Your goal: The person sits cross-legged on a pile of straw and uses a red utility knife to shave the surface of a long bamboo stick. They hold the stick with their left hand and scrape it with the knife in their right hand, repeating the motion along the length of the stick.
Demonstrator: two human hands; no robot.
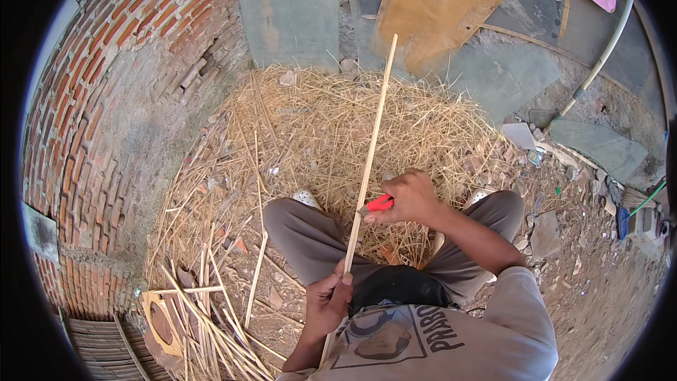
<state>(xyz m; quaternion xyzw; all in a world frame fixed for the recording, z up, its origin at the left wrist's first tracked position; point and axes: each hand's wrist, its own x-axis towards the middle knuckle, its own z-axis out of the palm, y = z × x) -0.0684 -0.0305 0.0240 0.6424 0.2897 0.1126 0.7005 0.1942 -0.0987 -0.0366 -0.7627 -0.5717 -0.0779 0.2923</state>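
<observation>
A long, thin, pale strip that looks like split bamboo or wood (377,125) slants up and away from my lap, its far end over the straw. My left hand (329,301) is closed around its lower part, close to my body. In my right hand (409,199) is a cutter knife with a red handle (379,204). Its blade end meets the strip's right edge, and my right thumb lies near the strip just below it. The blade itself is mostly too small to make out.
A heap of straw-like shavings (317,120) spreads before my feet. Loose pale sticks (204,324) lie at my left beside a board with a round hole (161,322). A brick wall (84,141) rises on the left; sheets (289,14) lean at the back. Rubble (544,234) lies right.
</observation>
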